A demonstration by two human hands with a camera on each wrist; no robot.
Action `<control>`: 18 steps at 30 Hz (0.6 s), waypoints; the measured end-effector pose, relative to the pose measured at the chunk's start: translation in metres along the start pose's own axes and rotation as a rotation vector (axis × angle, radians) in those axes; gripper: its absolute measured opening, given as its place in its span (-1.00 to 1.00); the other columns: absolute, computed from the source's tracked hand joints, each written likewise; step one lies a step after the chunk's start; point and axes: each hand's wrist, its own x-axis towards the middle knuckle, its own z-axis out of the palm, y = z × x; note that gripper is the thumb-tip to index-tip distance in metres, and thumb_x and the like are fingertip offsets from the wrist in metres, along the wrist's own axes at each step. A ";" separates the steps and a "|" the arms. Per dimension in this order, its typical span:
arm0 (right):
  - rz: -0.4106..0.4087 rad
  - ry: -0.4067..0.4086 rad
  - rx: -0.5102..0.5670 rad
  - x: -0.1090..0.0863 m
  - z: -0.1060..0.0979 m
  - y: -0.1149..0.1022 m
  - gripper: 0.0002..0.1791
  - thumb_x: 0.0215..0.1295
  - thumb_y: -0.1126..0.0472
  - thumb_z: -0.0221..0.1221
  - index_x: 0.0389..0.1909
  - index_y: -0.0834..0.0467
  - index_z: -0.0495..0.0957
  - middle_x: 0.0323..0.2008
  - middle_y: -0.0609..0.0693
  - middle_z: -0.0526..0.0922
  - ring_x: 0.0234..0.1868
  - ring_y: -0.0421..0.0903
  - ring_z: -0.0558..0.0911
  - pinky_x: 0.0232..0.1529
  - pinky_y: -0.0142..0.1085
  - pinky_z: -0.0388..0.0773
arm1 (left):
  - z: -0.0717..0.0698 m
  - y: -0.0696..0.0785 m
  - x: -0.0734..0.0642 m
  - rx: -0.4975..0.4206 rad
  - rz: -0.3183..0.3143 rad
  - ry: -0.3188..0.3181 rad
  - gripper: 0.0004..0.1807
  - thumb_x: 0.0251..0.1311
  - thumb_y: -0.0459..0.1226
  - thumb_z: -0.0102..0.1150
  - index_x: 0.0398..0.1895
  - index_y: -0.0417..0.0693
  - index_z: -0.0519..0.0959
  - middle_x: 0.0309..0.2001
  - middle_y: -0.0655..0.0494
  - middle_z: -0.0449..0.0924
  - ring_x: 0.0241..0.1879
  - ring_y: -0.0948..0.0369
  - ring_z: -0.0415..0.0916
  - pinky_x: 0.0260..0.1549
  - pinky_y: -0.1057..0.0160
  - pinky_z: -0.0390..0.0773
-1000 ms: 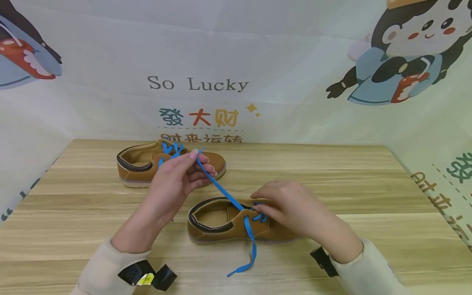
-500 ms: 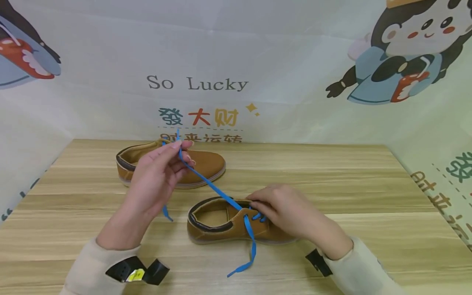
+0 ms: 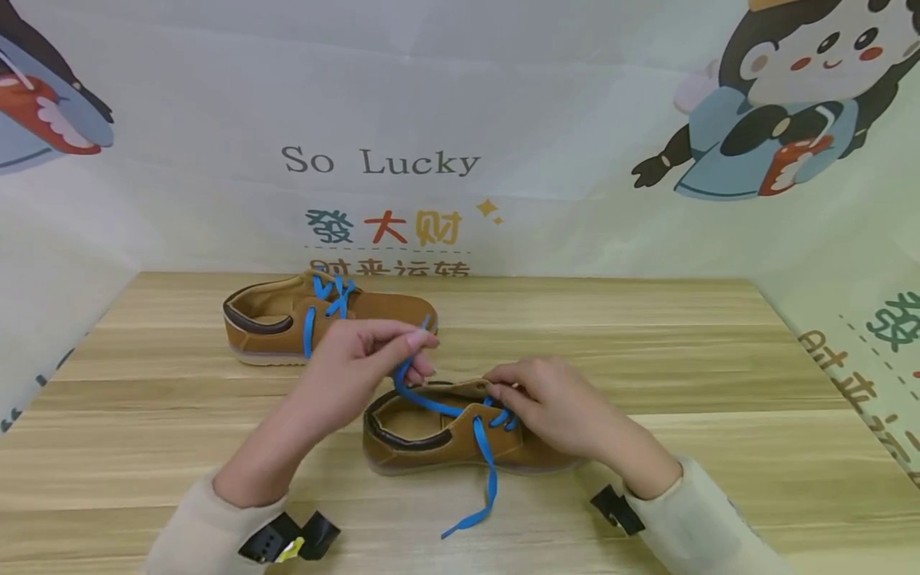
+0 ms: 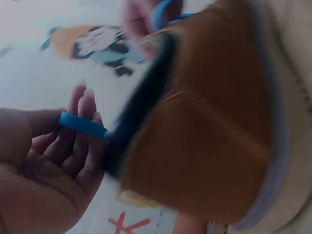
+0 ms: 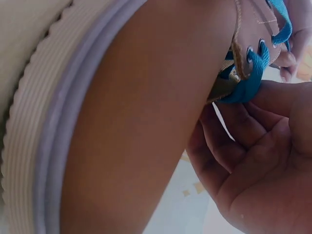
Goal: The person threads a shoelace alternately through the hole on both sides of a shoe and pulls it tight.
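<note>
A brown shoe [image 3: 424,459] with blue lacing points its toe right on the table. My left hand [image 3: 359,359] pinches one end of its blue shoelace [image 3: 431,405] between thumb and fingers, above the shoe's opening. The lace sags from there to the near eyelet flap. Its other end [image 3: 491,471] hangs over the near side onto the wood. My right hand [image 3: 557,399] grips the far eyelet flap [image 3: 470,389] between thumb and fingers and covers part of the toe. In the right wrist view, that hand's thumb [image 5: 278,97] lies against the flap and lacing.
A second brown shoe [image 3: 395,307] with crossed blue laces stands behind, to the left, partly covered by my left hand. The wood-grain table [image 3: 683,343] reaches back to a printed white backdrop [image 3: 546,216].
My left hand moved left and up with the lace pulled taut, then came back right and down; the lace now hangs slack. My right hand stays at the flap with little movement.
</note>
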 end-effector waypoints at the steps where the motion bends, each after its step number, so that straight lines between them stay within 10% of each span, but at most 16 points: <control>1: 0.000 0.002 0.013 0.000 0.000 0.000 -0.76 0.52 0.23 0.09 -0.02 0.18 0.71 -0.31 -0.07 0.73 -0.43 -0.31 0.49 -0.34 -0.42 0.48 | 0.005 -0.002 0.000 0.042 0.008 -0.039 -0.71 0.51 -0.24 0.04 -0.03 -0.22 0.70 -0.34 0.06 0.77 -0.31 0.20 0.70 -0.19 0.27 0.70; 10: 0.042 -0.011 0.089 0.003 0.002 0.002 -0.78 0.50 0.23 0.11 -0.05 0.13 0.72 -0.38 -0.12 0.67 -0.49 -0.29 0.45 -0.43 -0.43 0.44 | 0.034 -0.011 -0.001 0.458 0.044 -0.157 -0.74 0.50 -0.13 0.05 -0.34 0.16 0.68 -0.49 0.34 0.62 -0.59 0.35 0.36 -0.50 0.36 0.39; 18: 0.064 -0.023 0.103 0.003 0.001 0.002 -0.77 0.52 0.22 0.09 -0.04 0.12 0.72 -0.37 -0.13 0.70 -0.50 -0.29 0.46 -0.42 -0.43 0.44 | 0.043 -0.016 -0.002 0.720 0.248 -0.118 -0.69 0.45 -0.15 0.13 -0.54 0.17 0.56 -0.62 0.39 0.43 -0.63 0.40 0.23 -0.56 0.39 0.25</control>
